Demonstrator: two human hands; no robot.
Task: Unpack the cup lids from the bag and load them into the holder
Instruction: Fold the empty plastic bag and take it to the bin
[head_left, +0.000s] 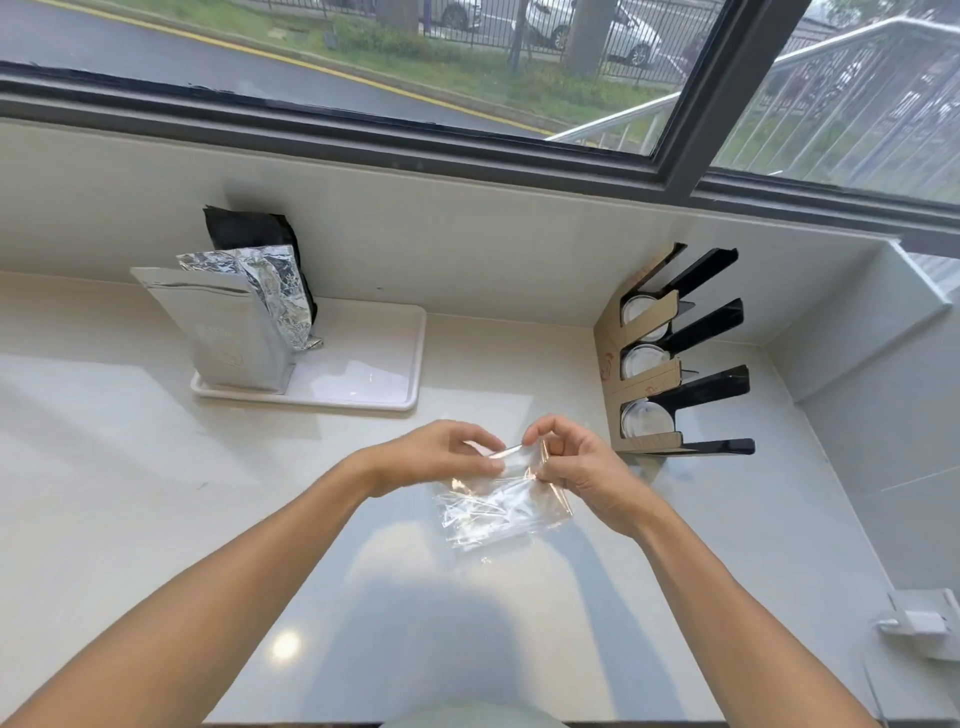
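The bag (501, 506), clear and crinkled, hangs above the pale desk (156, 467) between both hands, near the middle of the head view. The left hand (436, 457) pinches its upper edge between thumb and fingers. The right hand (576, 465) pinches the same edge just beside it, fingers curled around the film. Whether any lids remain inside the bag cannot be told; it looks flat.

The holder (670, 358) stands on the desk to the right, against the wall corner, a black rack with brown card faces. White lids (644, 418) show in its three slots, one behind another.

On the left, a white tray (363, 384) carries a silver pouch (234, 332), with a crumpled foil pack (275, 291) and a black pack (249, 228) behind. A window (467, 78) runs along the back.
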